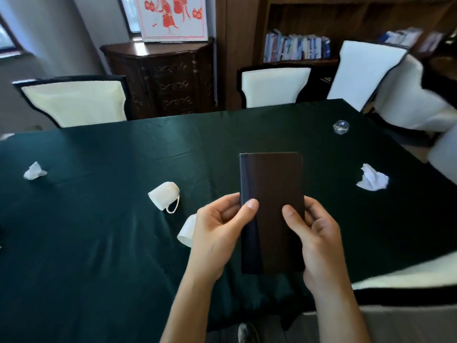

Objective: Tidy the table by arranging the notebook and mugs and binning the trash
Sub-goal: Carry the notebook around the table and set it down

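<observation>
A closed dark brown notebook (272, 184) is held above the green tablecloth (99, 243), long side pointing away from me. My left hand (217, 233) grips its left edge with the thumb on the cover. My right hand (314, 233) grips the right edge the same way. One white mug (164, 198) lies on its side left of the notebook. A second white mug (186, 232) lies tipped over, partly hidden behind my left hand. Crumpled white paper (372, 180) sits to the right, another crumpled piece (34, 171) far left.
A crumpled clear plastic piece (341, 127) lies near the far right table corner. White-backed chairs (274, 85) stand along the far side and right side. A dark wooden cabinet (163, 78) and a bookshelf (296, 47) are behind them.
</observation>
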Demonstrator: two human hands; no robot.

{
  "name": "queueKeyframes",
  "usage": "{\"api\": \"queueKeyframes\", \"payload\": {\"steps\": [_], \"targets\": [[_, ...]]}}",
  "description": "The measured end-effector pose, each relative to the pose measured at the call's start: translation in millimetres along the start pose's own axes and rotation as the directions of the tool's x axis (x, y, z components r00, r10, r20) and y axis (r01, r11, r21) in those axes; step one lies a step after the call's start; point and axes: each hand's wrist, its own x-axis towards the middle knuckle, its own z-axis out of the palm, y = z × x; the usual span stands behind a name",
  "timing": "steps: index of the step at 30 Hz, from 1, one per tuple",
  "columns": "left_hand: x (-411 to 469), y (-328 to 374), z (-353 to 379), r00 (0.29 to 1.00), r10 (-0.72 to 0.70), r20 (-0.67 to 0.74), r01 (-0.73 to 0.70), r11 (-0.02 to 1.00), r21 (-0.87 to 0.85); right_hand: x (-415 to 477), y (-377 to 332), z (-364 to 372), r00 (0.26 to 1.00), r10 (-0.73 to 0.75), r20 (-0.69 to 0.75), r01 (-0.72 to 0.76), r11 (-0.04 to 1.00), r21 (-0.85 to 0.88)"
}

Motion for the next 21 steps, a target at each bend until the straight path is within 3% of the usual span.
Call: {"api": "queueKeyframes", "payload": {"steps": [4, 11, 21], "targets": [[-30.4, -3.2, -4.9, 0.978, -0.121, 0.17, 0.108, 0.99, 0.087, -42.0, 4.3, -4.9, 0.976, -0.045, -0.211, 0.049, 0.999, 0.011], [-72.7, -8.4, 5.2, 0.837, -0.297, 0.459, 0.264, 0.955, 0.137, -124.1, 6.2, -23.3, 0.862, -0.124, -0.491, 0.143, 0.99, 0.002], [-140.7, -11.1, 64.7, 0.625, -0.354, 0.696, 0.225, 0.935, 0.274, -233.1, -20.7, -60.4, 0.636, -0.229, -0.737, 0.299, 0.954, -0.039]]}}
